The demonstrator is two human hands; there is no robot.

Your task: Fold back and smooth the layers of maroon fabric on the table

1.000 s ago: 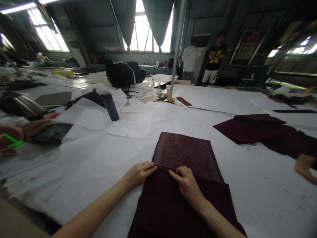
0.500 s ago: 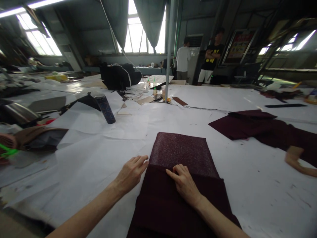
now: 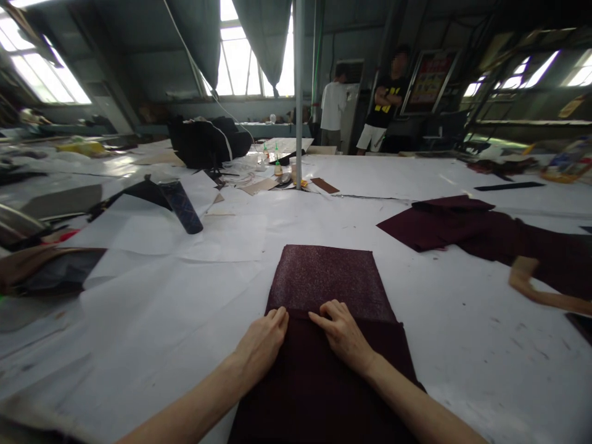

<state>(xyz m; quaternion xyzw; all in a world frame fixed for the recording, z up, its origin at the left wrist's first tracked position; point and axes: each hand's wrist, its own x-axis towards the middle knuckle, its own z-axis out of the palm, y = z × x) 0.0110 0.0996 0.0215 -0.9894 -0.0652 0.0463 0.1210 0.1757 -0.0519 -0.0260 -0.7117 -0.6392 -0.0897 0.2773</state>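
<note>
Dark maroon cloth [image 3: 319,382], partly speckled

Matt cloth [image 3: 324,394] (grainy upper panel [image 3: 328,277])

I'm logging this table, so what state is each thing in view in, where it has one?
Near cloth, flat, dark layer across lower part
Left hand, fingers bunched on near cloth
Right hand, fingers bent, on near cloth
Far cloth, rumpled
Curtains, gathered at the bottom
Bottles, upright
Blue cylinder, standing or lying, cannot tell
</note>
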